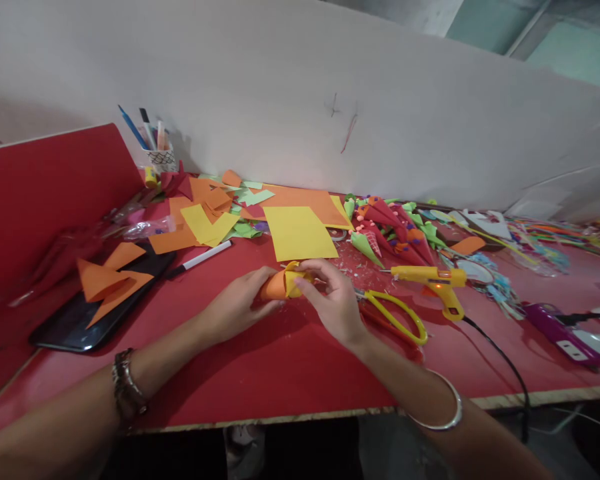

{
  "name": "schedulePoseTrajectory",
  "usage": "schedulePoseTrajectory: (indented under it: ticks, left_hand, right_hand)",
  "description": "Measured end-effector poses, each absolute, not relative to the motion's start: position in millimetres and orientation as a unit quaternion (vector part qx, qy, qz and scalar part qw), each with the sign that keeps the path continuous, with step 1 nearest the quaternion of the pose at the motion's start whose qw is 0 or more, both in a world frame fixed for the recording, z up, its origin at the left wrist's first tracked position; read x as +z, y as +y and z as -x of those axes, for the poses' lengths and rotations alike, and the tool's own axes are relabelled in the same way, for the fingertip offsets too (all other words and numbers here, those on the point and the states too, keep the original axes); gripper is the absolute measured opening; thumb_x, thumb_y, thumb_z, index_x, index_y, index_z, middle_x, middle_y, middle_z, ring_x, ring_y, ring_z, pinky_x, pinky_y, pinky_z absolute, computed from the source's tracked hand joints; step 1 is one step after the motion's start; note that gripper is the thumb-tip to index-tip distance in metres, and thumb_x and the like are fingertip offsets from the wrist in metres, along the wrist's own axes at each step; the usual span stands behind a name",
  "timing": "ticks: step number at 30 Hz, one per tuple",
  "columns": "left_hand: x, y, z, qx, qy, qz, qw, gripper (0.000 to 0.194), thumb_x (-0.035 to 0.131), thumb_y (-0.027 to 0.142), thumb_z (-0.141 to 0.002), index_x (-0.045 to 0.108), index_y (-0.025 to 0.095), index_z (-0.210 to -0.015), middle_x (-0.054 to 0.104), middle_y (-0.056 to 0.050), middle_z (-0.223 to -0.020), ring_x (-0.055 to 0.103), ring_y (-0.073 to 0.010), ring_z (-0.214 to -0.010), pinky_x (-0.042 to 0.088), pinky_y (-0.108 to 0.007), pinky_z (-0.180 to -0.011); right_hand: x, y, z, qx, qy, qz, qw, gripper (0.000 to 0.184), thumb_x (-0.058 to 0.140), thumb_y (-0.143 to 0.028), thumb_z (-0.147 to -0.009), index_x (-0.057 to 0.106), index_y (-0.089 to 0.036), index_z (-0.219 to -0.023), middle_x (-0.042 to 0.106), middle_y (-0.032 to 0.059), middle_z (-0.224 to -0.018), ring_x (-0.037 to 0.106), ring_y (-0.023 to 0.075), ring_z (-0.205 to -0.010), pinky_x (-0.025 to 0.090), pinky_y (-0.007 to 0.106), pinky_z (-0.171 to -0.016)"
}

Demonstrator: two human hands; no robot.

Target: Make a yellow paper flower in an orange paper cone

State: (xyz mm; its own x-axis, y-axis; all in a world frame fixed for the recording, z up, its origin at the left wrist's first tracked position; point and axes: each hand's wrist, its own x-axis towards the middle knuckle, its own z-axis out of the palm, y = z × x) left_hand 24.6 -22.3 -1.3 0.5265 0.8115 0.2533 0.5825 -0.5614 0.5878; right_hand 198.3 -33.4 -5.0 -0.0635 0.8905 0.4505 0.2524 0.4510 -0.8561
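Paper roll, orange with a yellow end, held above the red table between two hands; the left hand pinches the orange part between thumb and fingers, while the right hand curls thumb and fingers onto the yellow end. Just beyond the roll lies a yellow sheet, overlapping an orange sheet. Beside the right hand rest scissors with a yellow handle, then a yellow glue gun showing a small lit lamp; behind these, paper cones lie heaped. To the left, a marker lies near folded orange pieces
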Motion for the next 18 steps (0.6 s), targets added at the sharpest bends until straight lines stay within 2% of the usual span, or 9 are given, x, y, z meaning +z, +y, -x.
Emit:
schedulePoseTrajectory:
  ticks: [8,12,18]
  left_hand:
    - [1,-22,-24,0.263,0.413,-0.834,0.254,0.024,0.05,0.038,-0.079,0.046,0.017,-0.091,0.057,-0.001,-0.078,0.053,-0.0134,-0.066,0.04,-0.022,-0.059]
    - [-1,-22,-24,0.27,0.405,-0.828,0.279,0.029,0.05,0.04,-0.078,0.046,0.018,-0.096,0.058,-0.001,-0.081,0.053,-0.0136,-0.068,0.041,-0.023,-0.06]
    - [-3,-21,-23,0.271,0.406,-0.828,0.276,0.029,0.05,0.039,-0.078,0.047,0.018,-0.097,0.058,-0.001,-0.081,0.054,-0.0134,-0.068,0.04,-0.021,-0.06]
  right_hand:
    - [1,-37,-199,0.229,-0.695,0.433,0.526,0.021,0.057,-0.028,-0.077,0.056,-0.025,-0.098,0.062,0.0024,-0.094,0.058,0.0154,-0.086,0.047,0.026,-0.067]
    - [5,-38,-200,0.207,-0.719,0.419,0.515,0.014,0.053,-0.027,-0.08,0.061,-0.025,-0.092,0.063,0.0022,-0.09,0.058,0.0155,-0.084,0.046,0.028,-0.07]
    - [7,-38,-200,0.2,-0.728,0.416,0.507,0.012,0.052,-0.025,-0.081,0.063,-0.024,-0.088,0.061,0.0022,-0.086,0.056,0.0149,-0.081,0.045,0.029,-0.071]
